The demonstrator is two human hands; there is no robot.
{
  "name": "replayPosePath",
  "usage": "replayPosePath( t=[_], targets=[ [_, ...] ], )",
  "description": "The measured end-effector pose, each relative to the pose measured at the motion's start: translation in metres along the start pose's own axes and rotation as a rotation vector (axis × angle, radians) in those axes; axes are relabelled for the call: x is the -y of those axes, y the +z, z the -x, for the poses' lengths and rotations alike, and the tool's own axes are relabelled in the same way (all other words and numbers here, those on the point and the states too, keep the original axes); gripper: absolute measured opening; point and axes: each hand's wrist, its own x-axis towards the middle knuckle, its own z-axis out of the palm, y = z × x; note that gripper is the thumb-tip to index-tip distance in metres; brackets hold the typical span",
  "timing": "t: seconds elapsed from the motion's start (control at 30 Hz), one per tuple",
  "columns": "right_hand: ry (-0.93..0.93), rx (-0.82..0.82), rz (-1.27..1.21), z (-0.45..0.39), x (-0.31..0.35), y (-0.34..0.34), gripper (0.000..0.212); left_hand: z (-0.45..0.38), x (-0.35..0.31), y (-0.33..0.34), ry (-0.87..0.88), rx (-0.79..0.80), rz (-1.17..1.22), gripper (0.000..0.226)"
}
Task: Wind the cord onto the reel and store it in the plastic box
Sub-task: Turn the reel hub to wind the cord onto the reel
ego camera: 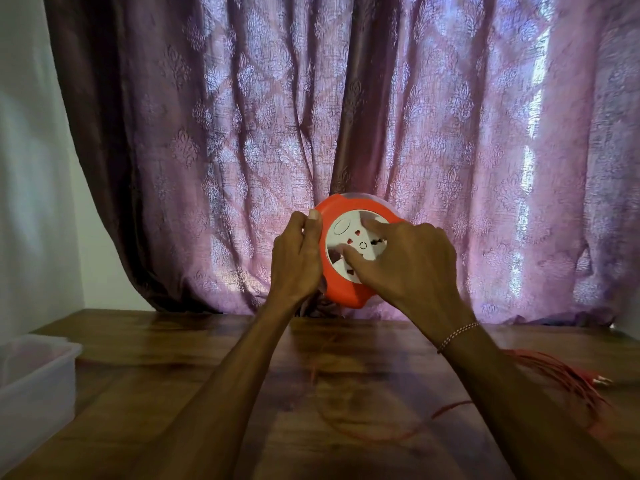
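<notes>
Above bench (145, 368): left hand (296, 258) grips reel (341, 289) rim; right hand (405, 261) fingers press white hub. Reel rigid, light; cord (561, 372) limp, tangle-prone.

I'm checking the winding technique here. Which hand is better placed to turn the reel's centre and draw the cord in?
Probably the right hand: its fingers already rest on the reel's white socket face, while the left hand grips the orange rim. The cord lies loose on the table.

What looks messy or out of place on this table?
The red cord lies loose across the wooden table, bunched at the right, not wound onto the orange reel held up by both hands.
</notes>
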Motion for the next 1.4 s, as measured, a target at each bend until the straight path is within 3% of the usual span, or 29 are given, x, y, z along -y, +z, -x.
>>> replayPosePath(
  t=[0.1, 0.27, 0.4, 0.63, 0.83, 0.97, 1.07, 1.27, 1.37, 1.4],
  targets=[
    [-0.036, -0.006, -0.014, 0.0, -0.001, 0.0, 0.054, 0.001, -0.001, 0.0, 0.006, 0.006, -0.016, 0.048],
    [-0.256, 0.093, -0.112, -0.011, -0.013, -0.009, 0.021, -0.001, -0.001, -0.004, 0.002, -0.013, 0.002, 0.06],
    [-0.374, 0.314, -0.146, -0.014, -0.017, -0.015, 0.04, -0.001, 0.0, -0.006, 0.003, -0.02, 0.022, 0.061],
    [-0.354, 0.409, 0.04, -0.008, -0.006, -0.012, 0.064, -0.001, 0.006, -0.001, 0.027, -0.005, 0.004, 0.043],
    [-0.29, 0.29, 0.117, -0.001, -0.008, -0.004, 0.059, 0.001, 0.005, 0.002, 0.061, 0.003, -0.034, 0.039],
    [-0.069, 0.083, 0.033, 0.002, -0.003, -0.001, 0.061, 0.0, 0.003, 0.003, 0.077, -0.033, -0.035, 0.04],
    [0.051, 0.062, 0.009, 0.0, -0.002, 0.004, 0.07, -0.001, 0.005, 0.003, 0.064, -0.028, -0.006, 0.042],
    [-0.044, 0.05, 0.009, -0.004, -0.004, -0.007, 0.052, 0.0, 0.004, 0.002, 0.048, -0.029, -0.021, 0.045],
    [-0.228, 0.085, -0.069, -0.01, -0.014, -0.013, 0.019, -0.001, 0.005, 0.0, 0.067, -0.034, -0.028, 0.049],
    [-0.294, 0.144, -0.091, -0.013, -0.018, -0.013, 0.024, -0.001, 0.005, -0.001, 0.071, -0.037, -0.026, 0.05]
  ],
)
